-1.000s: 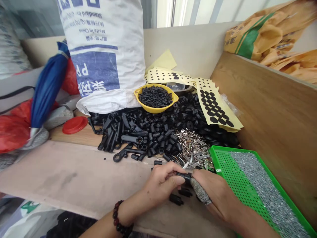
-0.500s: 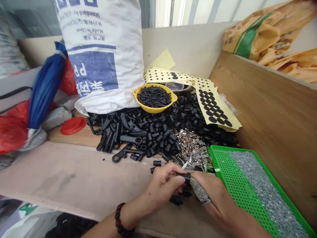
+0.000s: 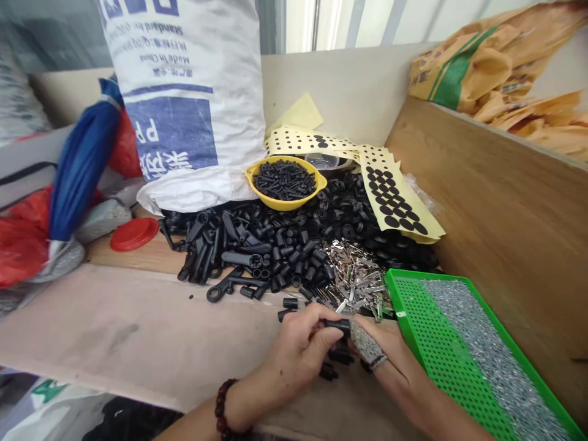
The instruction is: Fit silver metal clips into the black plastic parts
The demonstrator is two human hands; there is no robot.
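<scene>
Between thumb and fingers, my left hand [image 3: 301, 349] grips a short black plastic cylinder [image 3: 337, 328]. My right hand [image 3: 390, 352], a grey knitted cover [image 3: 366, 344] on one digit, closes against the cylinder's other end; its fingertips are partly hidden. Below the hands lie several black plastic pieces [image 3: 340, 354], partly covered. Just beyond is a heap of thin shiny metal strips [image 3: 356, 278]. Left of it are loose black sleeves [image 3: 294, 260] and black crank-like arms [image 3: 243, 258].
A green perforated tray [image 3: 416, 327] holding small silvery parts stands at right beside a wooden panel [image 3: 496, 177]. Behind the heaps are a yellow basket [image 3: 285, 204] of black screw-like pieces, sticker sheets [image 3: 395, 196] and a white sack [image 3: 197, 135]. A red lid [image 3: 134, 234] and blue umbrella [image 3: 85, 165] are left.
Both hands stay together on the black cylinder, with the right hand's covered digit shifting slightly against its end. The whole view has moved a little. The heaps look unchanged.
</scene>
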